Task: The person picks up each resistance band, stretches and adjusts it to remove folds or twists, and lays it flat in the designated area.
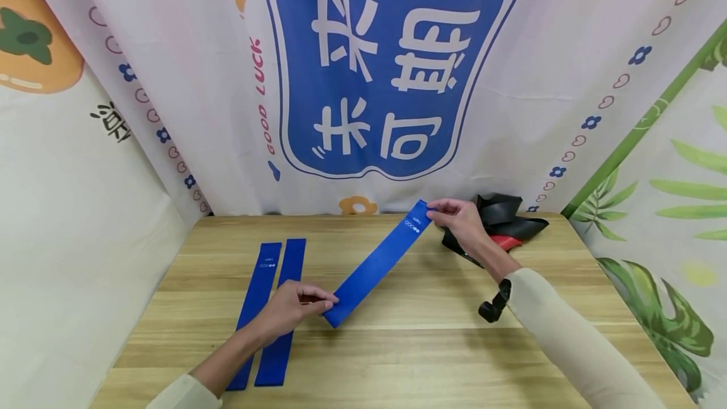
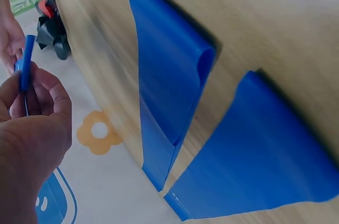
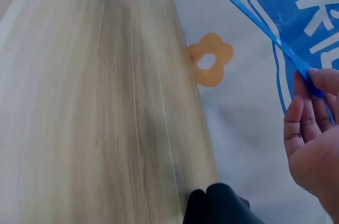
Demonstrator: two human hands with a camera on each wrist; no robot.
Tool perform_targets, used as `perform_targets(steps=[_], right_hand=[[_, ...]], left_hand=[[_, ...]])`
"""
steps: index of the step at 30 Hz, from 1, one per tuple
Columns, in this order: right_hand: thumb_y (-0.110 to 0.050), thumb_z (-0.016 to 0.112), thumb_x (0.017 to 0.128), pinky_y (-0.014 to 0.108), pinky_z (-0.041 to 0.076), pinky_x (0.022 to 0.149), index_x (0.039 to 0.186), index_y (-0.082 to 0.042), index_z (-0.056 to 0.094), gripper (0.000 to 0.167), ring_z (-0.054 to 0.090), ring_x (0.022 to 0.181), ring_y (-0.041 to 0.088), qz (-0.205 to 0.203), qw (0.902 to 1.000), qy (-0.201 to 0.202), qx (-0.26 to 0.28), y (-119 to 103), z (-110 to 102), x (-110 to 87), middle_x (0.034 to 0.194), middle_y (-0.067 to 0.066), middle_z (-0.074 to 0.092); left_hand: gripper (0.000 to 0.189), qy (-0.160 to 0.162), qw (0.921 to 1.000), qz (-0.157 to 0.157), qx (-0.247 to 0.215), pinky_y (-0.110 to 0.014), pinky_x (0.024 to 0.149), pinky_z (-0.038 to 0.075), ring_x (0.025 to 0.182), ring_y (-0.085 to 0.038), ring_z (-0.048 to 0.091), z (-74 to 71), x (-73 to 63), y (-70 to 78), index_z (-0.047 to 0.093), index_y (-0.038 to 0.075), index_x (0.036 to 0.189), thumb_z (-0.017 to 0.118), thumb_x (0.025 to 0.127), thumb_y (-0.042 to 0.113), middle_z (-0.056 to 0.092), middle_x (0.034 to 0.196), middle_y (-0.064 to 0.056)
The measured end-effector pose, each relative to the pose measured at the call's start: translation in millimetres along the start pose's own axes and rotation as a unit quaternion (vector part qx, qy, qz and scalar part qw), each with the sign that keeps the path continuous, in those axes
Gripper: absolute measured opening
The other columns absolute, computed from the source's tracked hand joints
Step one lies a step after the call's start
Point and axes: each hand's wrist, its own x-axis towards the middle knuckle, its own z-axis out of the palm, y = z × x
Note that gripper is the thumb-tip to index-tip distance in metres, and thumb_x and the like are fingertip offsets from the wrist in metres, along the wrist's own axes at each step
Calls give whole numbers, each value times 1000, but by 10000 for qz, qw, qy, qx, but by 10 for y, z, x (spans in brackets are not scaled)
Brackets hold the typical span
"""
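Note:
A flat blue resistance band (image 1: pixel 379 264) is stretched out at a slant above the table between both hands. My left hand (image 1: pixel 292 308) pinches its lower end between thumb and fingers. At the upper end, near the printed white marks, my right hand (image 1: pixel 462 223) pinches the band. In the right wrist view the held band (image 3: pixel 249 15) appears edge-on, running to the fingertips of the right hand (image 3: pixel 318 134). Two more blue bands, one (image 1: pixel 258 295) with white print and one (image 1: pixel 282 339) beside it, lie side by side on the table, partly behind my left hand and forearm.
Black bands (image 1: pixel 502 219) lie in a loose heap at the back right of the wooden table (image 1: pixel 397 358), with a red one (image 1: pixel 507 242) among them. A printed cloth (image 1: pixel 511 112) hangs along the table's back edge. A black wrist strap (image 1: pixel 496 302) sits on my right wrist.

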Motion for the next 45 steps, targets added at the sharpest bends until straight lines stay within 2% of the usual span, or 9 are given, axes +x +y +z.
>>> perform_targets(steps=[3, 12, 16, 20, 24, 28, 31, 37, 45], right_hand=[[-14, 80, 96, 32, 63, 82, 119, 0, 76, 27, 70, 97, 35, 71, 10000, -27, -57, -6, 103, 51, 107, 11, 74], [-5, 77, 96, 42, 63, 90, 114, 0, 77, 19, 76, 91, 21, -53, 9994, -341, -24, 8, 461, 151, 112, 16, 76], [0, 77, 95, 41, 64, 85, 111, 2, 77, 16, 75, 86, 19, -285, 9985, -474, 36, 39, 622, 178, 106, 16, 76], [3, 77, 94, 46, 64, 85, 107, 4, 78, 13, 75, 83, 18, -427, 9973, -589, 121, 63, 786, 211, 102, 17, 78], [3, 78, 93, 58, 60, 90, 106, 5, 78, 13, 75, 81, 16, -493, 9964, -659, 186, 90, 938, 246, 103, 18, 79], [3, 78, 93, 62, 58, 92, 106, 4, 79, 13, 75, 81, 16, -471, 9963, -677, 220, 122, 1070, 273, 103, 17, 79], [2, 78, 94, 63, 58, 93, 107, 3, 79, 13, 74, 80, 15, -457, 9965, -681, 160, 144, 1167, 287, 102, 16, 79], [1, 79, 93, 62, 58, 92, 107, 0, 80, 14, 71, 78, 14, -397, 9965, -731, -90, 189, 1353, 316, 102, 13, 79], [1, 81, 91, 47, 63, 84, 109, 0, 81, 18, 69, 80, 12, -551, 9938, -864, -423, 287, 1545, 372, 105, 14, 79]], left_hand=[[15, -86, 10000, -44, -17, -41, 87, 62, 102, -19, 72, 1, -45, 4, 82, 9, 112, 73, 101, 15, 77, 118, -9], [18, -438, 9990, -18, 82, -27, 67, 56, 83, -19, 72, 3, -199, -72, 80, 9, 115, 76, 98, 12, 77, 102, -11], [21, -658, 9978, -64, 23, -21, 58, 44, 64, -8, 59, -5, -258, -98, 79, 8, 118, 76, 97, 10, 75, 88, -16], [22, -778, 9966, -272, -49, -20, 54, 35, 55, -5, 42, -8, -312, -127, 79, 6, 119, 76, 97, 11, 70, 75, -20], [22, -768, 9955, -533, -174, -20, 56, 40, 55, -7, 43, -13, -346, -151, 78, 5, 118, 76, 97, 10, 75, 90, -16], [22, -755, 9940, -743, -260, -23, 65, 52, 66, -13, 62, -20, -368, -174, 78, 4, 117, 78, 96, 10, 76, 113, -9], [21, -738, 9928, -902, -269, -25, 71, 56, 78, -18, 70, -34, -390, -193, 79, 4, 115, 78, 95, 9, 75, 114, -8], [21, -692, 9913, -1122, -36, -26, 69, 55, 76, -17, 67, -69, -439, -240, 79, 5, 113, 80, 93, 8, 74, 110, -6], [21, -796, 9886, -1275, 95, -28, 70, 56, 82, -19, 66, -78, -462, -315, 79, 5, 112, 80, 92, 6, 73, 111, -5]])
